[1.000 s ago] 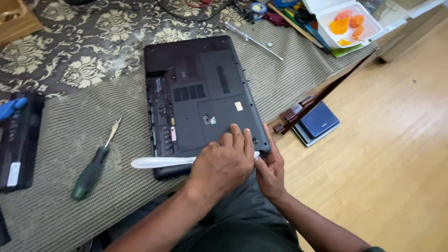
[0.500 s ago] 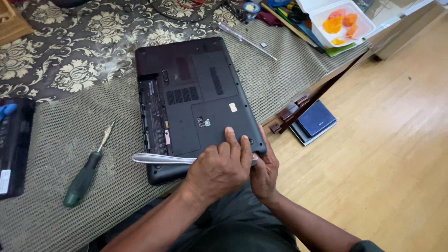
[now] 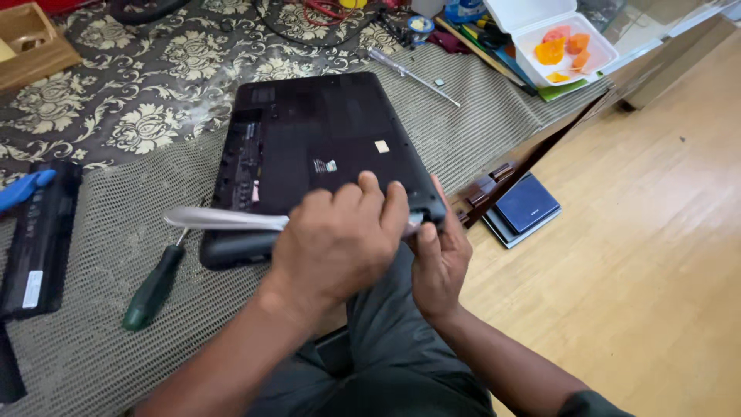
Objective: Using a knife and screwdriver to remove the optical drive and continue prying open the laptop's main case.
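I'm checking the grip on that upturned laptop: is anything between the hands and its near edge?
Nothing visible blocks them. The left hand lies on the laptop, over a flat silvery tool along the near edge; the right hand grips the near right corner.

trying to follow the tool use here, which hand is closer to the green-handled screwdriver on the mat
Left. The left hand lies over the laptop's near edge, just right of the green-handled screwdriver. The right hand grips the laptop's near right corner, farther from it.
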